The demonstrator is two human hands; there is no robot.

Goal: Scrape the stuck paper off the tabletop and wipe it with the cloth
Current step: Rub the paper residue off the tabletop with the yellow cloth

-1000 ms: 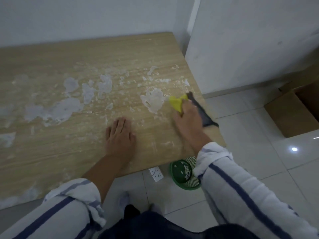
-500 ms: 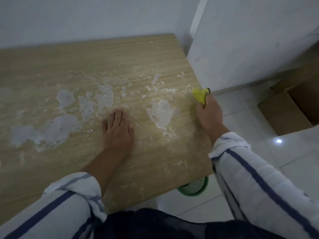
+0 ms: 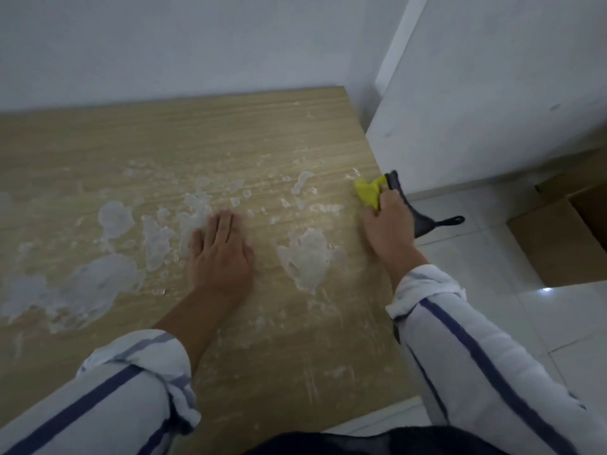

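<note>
The wooden tabletop [image 3: 230,146] carries several white patches of stuck paper; the largest near patch [image 3: 307,257] lies between my hands, others [image 3: 115,218] spread to the left. My left hand [image 3: 220,254] rests flat on the table, fingers together, holding nothing. My right hand [image 3: 387,224] is at the table's right edge, closed on a yellow cloth [image 3: 369,192] and a dark scraper [image 3: 407,205] whose handle sticks out over the floor. The cloth presses on the tabletop near the edge.
A white wall runs behind the table, and a white panel [image 3: 492,93] stands close to its right edge. Cardboard boxes [image 3: 568,231] sit on the tiled floor [image 3: 492,274] at the right.
My right hand has slid the yellow cloth from beside the near paper patch out and forward along the table's right edge. The dark scraper shows again. My left hand stays flat.
</note>
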